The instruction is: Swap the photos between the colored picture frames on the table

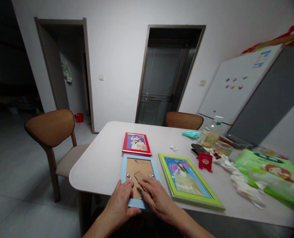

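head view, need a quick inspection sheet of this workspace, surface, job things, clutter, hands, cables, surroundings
Surface: white table, with a rounded corner at its left.
Job's things: blue frame, brown backing up, with metal clips; red-framed picture just beyond it, green-framed picture to its right, both picture side up.
Clutter: bottle, red item, crumpled tissues and a green packet, all on the right.
Hands: left hand on the blue frame's near left part, right hand over its near right part; firmness of hold can't be told.
Cables: nothing seen.
Surroundings: left chair, far chair, refrigerator.
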The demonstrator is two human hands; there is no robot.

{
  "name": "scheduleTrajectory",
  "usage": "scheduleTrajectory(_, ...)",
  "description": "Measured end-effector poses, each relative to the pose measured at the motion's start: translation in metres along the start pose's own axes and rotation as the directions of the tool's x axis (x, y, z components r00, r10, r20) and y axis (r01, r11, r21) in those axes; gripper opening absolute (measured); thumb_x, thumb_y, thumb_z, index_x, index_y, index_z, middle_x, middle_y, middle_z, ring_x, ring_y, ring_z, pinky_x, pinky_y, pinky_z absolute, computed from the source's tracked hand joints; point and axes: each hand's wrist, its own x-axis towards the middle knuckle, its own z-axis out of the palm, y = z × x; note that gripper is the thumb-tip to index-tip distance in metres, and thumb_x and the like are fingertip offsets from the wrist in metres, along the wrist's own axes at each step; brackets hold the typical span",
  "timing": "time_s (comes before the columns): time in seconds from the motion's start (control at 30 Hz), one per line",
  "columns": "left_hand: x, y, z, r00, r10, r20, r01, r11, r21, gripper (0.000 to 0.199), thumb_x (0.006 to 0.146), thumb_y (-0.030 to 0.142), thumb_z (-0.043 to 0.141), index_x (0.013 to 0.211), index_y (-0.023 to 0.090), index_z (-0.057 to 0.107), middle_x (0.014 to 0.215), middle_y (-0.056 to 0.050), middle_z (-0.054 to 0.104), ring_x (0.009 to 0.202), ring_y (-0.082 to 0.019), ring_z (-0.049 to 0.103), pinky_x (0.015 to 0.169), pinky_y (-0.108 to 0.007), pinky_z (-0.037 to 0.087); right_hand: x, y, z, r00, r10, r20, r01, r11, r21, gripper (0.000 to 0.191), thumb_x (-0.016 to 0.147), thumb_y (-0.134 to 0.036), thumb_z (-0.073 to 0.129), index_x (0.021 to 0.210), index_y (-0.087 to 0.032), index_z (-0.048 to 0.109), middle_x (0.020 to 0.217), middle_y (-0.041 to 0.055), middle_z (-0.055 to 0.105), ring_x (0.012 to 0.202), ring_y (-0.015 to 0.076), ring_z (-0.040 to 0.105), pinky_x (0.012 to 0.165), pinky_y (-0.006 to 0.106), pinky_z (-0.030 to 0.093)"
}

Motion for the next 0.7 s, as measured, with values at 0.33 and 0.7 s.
scheduleTrajectory(0.33,-0.001,-0.001,-0.002,1.000,0.013,-0.016,-0.014,0.999,-0.045,0.028,0.054,0.029,0.070,0.072,0.019,0.051,0.102,-0.004,0.057,0.102,-0.021,0.048,0.100,-0.043,0.016,0.049,0.009,0.022,0.999,0.006,0.041,-0.002,0.995,-0.099,0.023,0.080,-0.022,0.041,0.091,-0.025,0.061,0.089,0.0035,0.054,0.086,0.0163,0.042,0.073,0.029,0.031)
scheduleTrajectory(0.7,-0.001,0.000,-0.004,0.999,0.019,-0.043,-0.023,0.997,-0.073,0.032,0.052,0.029,0.072,0.073,0.018,0.051,0.095,-0.003,0.057,0.093,-0.020,0.051,0.098,-0.042,0.018,0.053,0.016,0.028,0.995,0.097,-0.023,-0.096,0.995,0.026,0.026,0.076,-0.020,0.042,0.090,-0.025,0.063,0.089,0.0033,0.058,0.086,0.0156,0.047,0.074,0.026,0.032)
